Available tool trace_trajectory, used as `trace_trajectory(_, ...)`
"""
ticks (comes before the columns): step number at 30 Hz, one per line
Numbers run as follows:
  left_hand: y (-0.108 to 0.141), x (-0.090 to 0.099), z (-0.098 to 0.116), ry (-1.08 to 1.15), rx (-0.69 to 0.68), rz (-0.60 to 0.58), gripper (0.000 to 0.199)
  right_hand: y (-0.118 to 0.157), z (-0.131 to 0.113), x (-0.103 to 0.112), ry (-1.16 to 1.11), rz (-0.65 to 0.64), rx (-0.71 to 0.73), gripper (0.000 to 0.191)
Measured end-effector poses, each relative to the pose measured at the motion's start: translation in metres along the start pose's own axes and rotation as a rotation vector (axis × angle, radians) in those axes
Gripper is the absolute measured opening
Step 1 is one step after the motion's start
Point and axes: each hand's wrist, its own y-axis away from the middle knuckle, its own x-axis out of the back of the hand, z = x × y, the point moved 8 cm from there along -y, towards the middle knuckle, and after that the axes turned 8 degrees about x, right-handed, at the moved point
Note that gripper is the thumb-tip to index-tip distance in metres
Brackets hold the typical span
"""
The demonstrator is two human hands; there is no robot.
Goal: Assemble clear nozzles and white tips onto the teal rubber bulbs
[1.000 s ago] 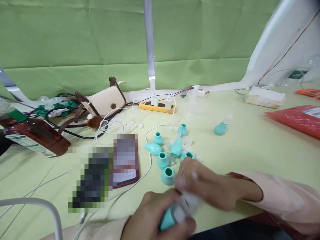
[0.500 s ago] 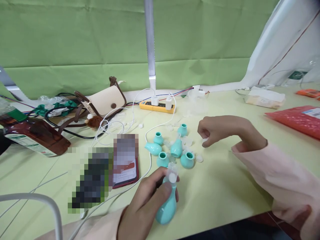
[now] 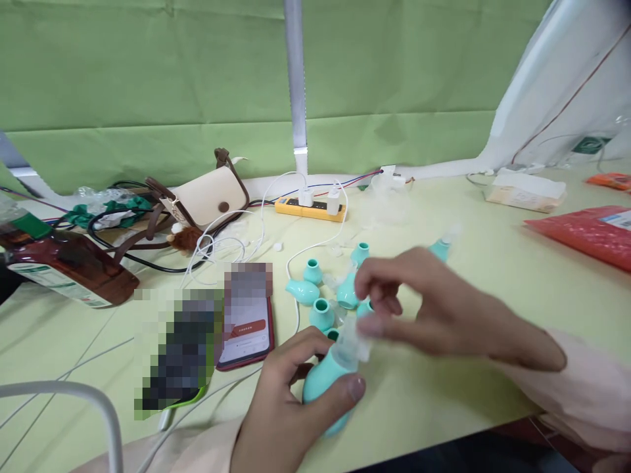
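Note:
My left hand [image 3: 290, 394] is closed around a glossy teal bulb [image 3: 328, 378], its clear plastic tip [image 3: 352, 345] pointing up and to the right. Over that tip is my right hand [image 3: 424, 302], fingers curled and the blurred thumb at the clear plastic. Whether it grips anything there I cannot tell. Behind my hands stand teal open-mouthed cups [image 3: 322, 314], and a teal bulb [image 3: 303, 291] lies on its side. Another teal bulb [image 3: 348, 292] sits among loose clear pieces, partly covered by my right hand. Beyond my right wrist lies a teal piece with a clear tip [image 3: 441, 246].
A phone [image 3: 249, 335] lies left of the cups, beside a blurred-out dark object [image 3: 185, 355]. Farther back are a cream handbag [image 3: 210, 197], a yellow power strip [image 3: 308, 210] and a white cable. A brown bottle [image 3: 73, 263] is left; a red package [image 3: 586, 230] lies right.
My right hand has moved left and nearer, from beside the cups to the bulb's clear tip. The bulb in my left hand has shifted and tilted. A teal piece now shows beyond my right hand.

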Motion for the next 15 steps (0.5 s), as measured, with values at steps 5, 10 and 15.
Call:
trace_trajectory(5,0.004,-0.001,0.013,-0.055,-0.094,0.018,0.010,-0.001,-0.027,-0.045,-0.224,-0.039,0.123,0.032)
trace_trajectory(10,0.005,-0.011,0.008,0.152,0.001,-0.119,0.005,0.001,-0.022,-0.056,-0.680,-0.109,0.077,0.033)
trace_trajectory(15,0.016,-0.011,0.017,0.032,-0.119,-0.095,0.006,0.002,-0.008,-0.068,-1.183,-0.207,-0.149,0.037)
